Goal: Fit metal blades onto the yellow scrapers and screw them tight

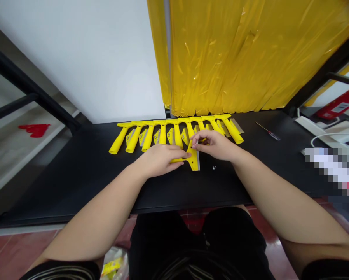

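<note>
A yellow scraper (194, 160) with a metal blade along its right edge lies sideways just above the black table. My left hand (159, 159) is closed around its handle, which points left and is mostly covered by the fingers. At the upper end of the scraper's head, my right hand (211, 144) has thumb and forefinger pinched together. Whatever sits between those fingertips is too small to make out. To the right of the scraper are a few tiny metal pieces (214, 168), apparently screws. Behind both hands stretches a row of several yellow scrapers (120, 140), handles toward me.
A screwdriver (268, 131) with a clear handle lies at the back right of the black table (84, 167). White power strips (323, 126) and a red box (340, 103) occupy the right end. Yellow plastic sheeting (235, 58) and a white panel (104, 58) stand behind.
</note>
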Demonstrator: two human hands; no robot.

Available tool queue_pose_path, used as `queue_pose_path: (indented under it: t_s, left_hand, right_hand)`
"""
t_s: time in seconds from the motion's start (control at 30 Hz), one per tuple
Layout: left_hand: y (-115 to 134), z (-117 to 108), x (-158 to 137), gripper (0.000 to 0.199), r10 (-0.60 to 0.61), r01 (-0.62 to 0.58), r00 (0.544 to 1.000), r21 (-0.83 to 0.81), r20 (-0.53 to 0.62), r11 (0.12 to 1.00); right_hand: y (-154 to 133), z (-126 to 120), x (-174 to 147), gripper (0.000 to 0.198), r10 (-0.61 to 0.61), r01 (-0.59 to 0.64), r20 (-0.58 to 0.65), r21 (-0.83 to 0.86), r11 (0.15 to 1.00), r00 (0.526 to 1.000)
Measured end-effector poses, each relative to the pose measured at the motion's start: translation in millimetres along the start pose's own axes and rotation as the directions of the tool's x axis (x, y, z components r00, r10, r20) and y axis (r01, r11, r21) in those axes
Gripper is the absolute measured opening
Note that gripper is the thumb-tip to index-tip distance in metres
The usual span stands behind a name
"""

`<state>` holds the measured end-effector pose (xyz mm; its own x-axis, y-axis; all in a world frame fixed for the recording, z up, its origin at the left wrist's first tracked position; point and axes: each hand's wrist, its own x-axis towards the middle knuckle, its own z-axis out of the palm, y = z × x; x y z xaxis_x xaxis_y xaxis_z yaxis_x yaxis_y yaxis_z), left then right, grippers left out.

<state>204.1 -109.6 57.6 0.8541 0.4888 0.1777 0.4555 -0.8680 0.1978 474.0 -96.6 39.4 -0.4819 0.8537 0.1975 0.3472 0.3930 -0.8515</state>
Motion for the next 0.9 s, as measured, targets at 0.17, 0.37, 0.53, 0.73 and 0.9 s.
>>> queue_pose_path:
  t_s: [0.17,0.37,0.53,0.73,0.9]
  left_hand:
    - [2,0,0,0.029,0.030,-0.030,0.999,0.015,-0.031,0.999]
    - [3,-1,0,0.028,0.057,-0.057,0.998,0.027,-0.034,0.998]
    - [2,-1,-1,0.029,0.026,-0.026,0.999,-0.003,-0.032,1.000]
    - [1,-2,-1,0.030,-0.007,0.006,1.000,-0.031,-0.029,1.000]
    - [-4,-2,-1,0.030,-0.023,0.021,0.999,-0.088,-0.025,0.996]
  right_hand:
    - [-1,5,0,0.038,0.116,-0.122,0.038,0.277,0.953,0.993]
    - [-5,10,0,0.043,0.183,-0.191,0.056,0.373,0.908,0.981]
    - [-7,4,-2,0.046,0.185,-0.183,0.018,0.289,0.940,0.982]
    - [-14,-40,-19,0.032,0.313,-0.299,0.165,-0.101,0.949,0.935]
    - [-16,-52,-29,0.026,0.530,-0.384,0.402,-0.391,0.837,0.746]
